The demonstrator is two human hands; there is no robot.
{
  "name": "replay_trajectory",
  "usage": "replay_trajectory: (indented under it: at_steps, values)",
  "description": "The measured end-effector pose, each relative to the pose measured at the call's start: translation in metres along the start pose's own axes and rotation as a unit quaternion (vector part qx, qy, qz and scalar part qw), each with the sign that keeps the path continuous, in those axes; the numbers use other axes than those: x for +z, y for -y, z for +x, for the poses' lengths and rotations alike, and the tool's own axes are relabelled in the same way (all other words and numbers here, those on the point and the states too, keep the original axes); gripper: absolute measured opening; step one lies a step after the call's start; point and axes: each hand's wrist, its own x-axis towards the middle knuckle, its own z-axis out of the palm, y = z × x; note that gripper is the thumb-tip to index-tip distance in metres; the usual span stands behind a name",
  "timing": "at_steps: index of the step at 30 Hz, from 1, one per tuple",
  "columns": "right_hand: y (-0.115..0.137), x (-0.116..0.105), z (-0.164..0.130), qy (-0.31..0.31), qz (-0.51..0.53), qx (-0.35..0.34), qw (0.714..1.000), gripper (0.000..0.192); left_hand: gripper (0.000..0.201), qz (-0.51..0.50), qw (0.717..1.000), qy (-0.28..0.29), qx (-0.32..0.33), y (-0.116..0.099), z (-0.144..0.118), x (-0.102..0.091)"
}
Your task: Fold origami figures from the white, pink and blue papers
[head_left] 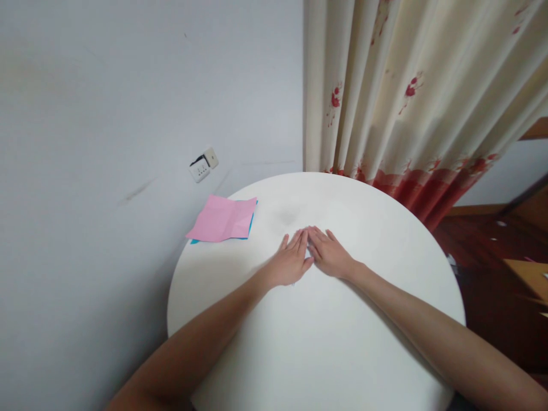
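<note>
Resting flat, palms down, fingers straight and close together, holding nothing: left hand [290,261] and right hand [330,254], fingertips touching mid round white table [325,342]. Lying near the far left rim, well apart from both: creased pink paper [222,219], hiding all but an edge of blue paper [252,224]. Crowding the far edge: curtain [411,91].

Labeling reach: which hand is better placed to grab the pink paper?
Left, probably. The left hand lies flat on the white table, on the same side as the pink paper. The right hand would have to cross over it.
</note>
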Motion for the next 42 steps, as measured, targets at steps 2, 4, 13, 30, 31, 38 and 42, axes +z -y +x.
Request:
replay_trajectory:
  at_steps: [2,4,13,30,31,38,42]
  values:
    - [0.002,0.001,-0.001,0.019,-0.014,-0.008,1.000,0.060,0.073,-0.002,1.000,0.001,-0.023,0.000,-0.002,-0.001]
    - [0.002,0.002,-0.002,0.024,-0.030,-0.011,0.999,0.062,0.075,-0.003,0.999,0.021,-0.027,0.000,-0.005,-0.003]
    - [-0.003,-0.002,-0.002,0.047,-0.032,-0.009,0.998,0.059,0.077,-0.024,0.991,0.127,0.032,-0.003,-0.023,-0.023]
    - [0.003,0.002,-0.004,-0.051,-0.042,0.196,0.978,0.049,0.073,-0.015,0.997,-0.057,-0.047,-0.027,-0.006,0.007]
    - [0.003,0.000,-0.004,-0.053,-0.039,0.193,0.979,0.050,0.074,-0.019,0.997,-0.049,-0.053,-0.025,-0.007,0.008]
    - [0.000,0.005,-0.002,-0.034,-0.027,0.025,0.999,0.068,0.067,-0.023,0.999,-0.025,-0.029,-0.015,-0.005,0.006]
    - [0.001,0.008,-0.002,0.001,-0.024,0.025,0.999,0.058,0.067,-0.018,0.999,-0.016,-0.028,-0.016,-0.006,0.000]
